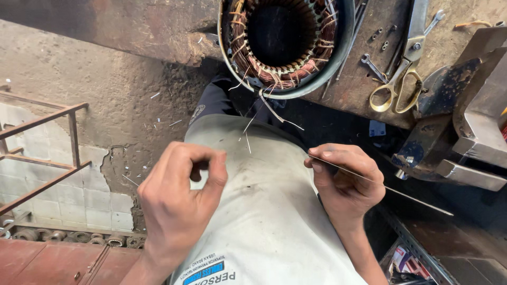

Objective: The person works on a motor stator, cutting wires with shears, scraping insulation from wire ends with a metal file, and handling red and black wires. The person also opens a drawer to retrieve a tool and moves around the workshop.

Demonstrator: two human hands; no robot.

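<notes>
worn, rusty workbench (158,31) runs along the top edge. on it: motor stator (285,42) with copper windings, overhanging the front edge, loose wire ends trailing down. right of it, a small spanner (374,67), a few bolts (381,36), brass-handled scissors (404,79). dark metal vise (475,121) at far right end of the bench.
</notes>
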